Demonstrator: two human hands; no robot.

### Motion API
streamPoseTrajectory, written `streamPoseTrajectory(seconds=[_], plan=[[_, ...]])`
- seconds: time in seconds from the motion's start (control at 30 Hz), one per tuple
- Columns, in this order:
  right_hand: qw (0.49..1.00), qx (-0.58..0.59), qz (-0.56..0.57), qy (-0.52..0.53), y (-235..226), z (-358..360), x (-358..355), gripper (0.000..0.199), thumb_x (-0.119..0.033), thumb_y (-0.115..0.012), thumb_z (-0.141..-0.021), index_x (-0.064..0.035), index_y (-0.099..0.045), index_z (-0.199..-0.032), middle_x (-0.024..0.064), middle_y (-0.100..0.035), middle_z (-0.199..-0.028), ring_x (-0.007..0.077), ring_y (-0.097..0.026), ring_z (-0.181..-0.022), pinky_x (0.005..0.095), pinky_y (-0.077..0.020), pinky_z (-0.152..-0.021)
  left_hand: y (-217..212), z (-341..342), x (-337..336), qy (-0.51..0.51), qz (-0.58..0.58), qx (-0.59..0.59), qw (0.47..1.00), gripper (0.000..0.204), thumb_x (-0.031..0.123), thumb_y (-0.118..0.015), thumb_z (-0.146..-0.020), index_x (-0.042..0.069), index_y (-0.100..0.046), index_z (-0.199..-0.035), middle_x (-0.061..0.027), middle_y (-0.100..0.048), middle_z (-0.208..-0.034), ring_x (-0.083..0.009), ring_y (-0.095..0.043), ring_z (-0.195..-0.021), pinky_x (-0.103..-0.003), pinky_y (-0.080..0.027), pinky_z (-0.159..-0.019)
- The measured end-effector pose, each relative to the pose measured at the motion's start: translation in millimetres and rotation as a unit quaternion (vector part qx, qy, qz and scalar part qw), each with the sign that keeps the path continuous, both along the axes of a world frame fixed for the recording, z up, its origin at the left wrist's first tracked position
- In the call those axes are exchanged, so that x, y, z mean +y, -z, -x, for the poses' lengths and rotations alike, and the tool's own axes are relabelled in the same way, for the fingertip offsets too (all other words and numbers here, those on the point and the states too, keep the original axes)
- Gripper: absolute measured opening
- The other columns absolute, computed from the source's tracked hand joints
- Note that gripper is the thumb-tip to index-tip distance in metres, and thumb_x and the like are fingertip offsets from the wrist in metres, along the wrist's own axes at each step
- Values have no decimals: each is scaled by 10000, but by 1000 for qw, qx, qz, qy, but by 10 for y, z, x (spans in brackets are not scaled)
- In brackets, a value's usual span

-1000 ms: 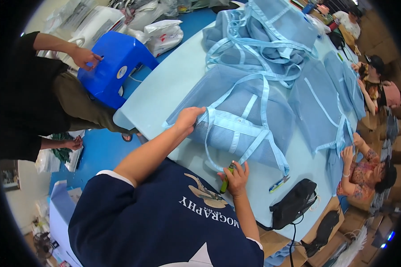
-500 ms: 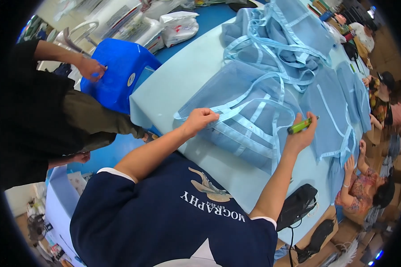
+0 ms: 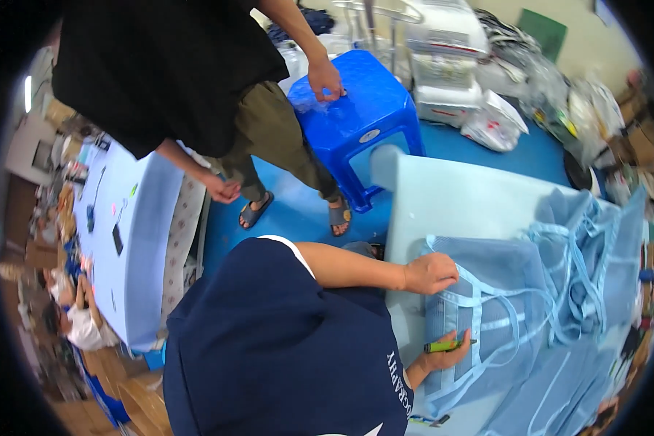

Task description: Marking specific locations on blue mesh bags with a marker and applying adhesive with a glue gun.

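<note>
We work at a pale blue surface point(image 3: 450, 196) over a blue floor point(image 3: 298, 218). Our left hand point(image 3: 430, 273) presses closed on a blue bag point(image 3: 487, 320); our right hand point(image 3: 449, 356) pinches one green pen point(image 3: 447, 346) at the bag's near edge. Half a second ago the pen was raised farther across the bag. One stool point(image 3: 360, 116) stands nearby, a person's hand on it, and more bags point(image 3: 581, 247) are piled beyond.

Pale blue work table, pale blue bags, and one green marker.

We wear a navy shirt point(image 3: 269, 349) with white trim and white lettering. Our right hand point(image 3: 447, 356) grips a bright green marker point(image 3: 443, 346); our left hand point(image 3: 430, 273) rests on a plain light blue fabric bag point(image 3: 501, 320) with matching straps. Beyond the pale blue table point(image 3: 450, 196) are a vivid blue stool point(image 3: 356, 116) and blue floor point(image 3: 291, 218).
</note>
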State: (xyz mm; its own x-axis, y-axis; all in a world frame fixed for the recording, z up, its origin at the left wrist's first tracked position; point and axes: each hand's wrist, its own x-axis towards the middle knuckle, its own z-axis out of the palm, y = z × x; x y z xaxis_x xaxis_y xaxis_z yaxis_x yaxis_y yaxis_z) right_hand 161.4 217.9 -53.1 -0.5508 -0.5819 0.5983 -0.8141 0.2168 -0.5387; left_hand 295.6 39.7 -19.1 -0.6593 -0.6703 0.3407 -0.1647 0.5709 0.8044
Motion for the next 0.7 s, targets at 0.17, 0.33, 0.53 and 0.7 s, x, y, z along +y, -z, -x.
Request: streamPoseTrajectory(seconds=[0.17,0.33,0.53,0.7], plan=[[1000,7,-19,-5,-3,44,-34,274,-56,-620,-838,24,-542,-1089,166,-624,-1044,338,-608,-931,406,-477,-828,53,-391,177,20,76,37,996,68,71,-601,-773,51,-594,-837,-77,-607,-892,-271,-579,-903,-370,-442,-789],[999,-1,-47,1,116,46,-78,286,-65,-630,-833,20,-549,-1093,161,-629,-1033,321,-612,-929,393,-476,-822,150,-1158,162,-111,111,-40,987,102,50,-639,-741,64,-613,-838,-73,-617,-895,-272,-582,-931,-383,-440,-798],[997,-32,-62,19,169,-14,-116,282,-41,-620,-833,35,-540,-1092,164,-626,-1030,305,-601,-938,380,-469,-837,905,-2126,395,-298,-187,-200,914,131,166,-593,-796,49,-646,-822,-126,-637,-780,-312,-611,-751,-385,-476,-685],[997,-71,-22,19,85,-5,-150,278,-6,-567,-844,52,-493,-1105,196,-605,-1073,329,-578,-970,424,-447,-896,1282,-2631,115,-119,-380,-503,767,276,300,-552,-801,54,-668,-853,-166,-654,-890,-319,-630,-828,-385,-482,-741]])
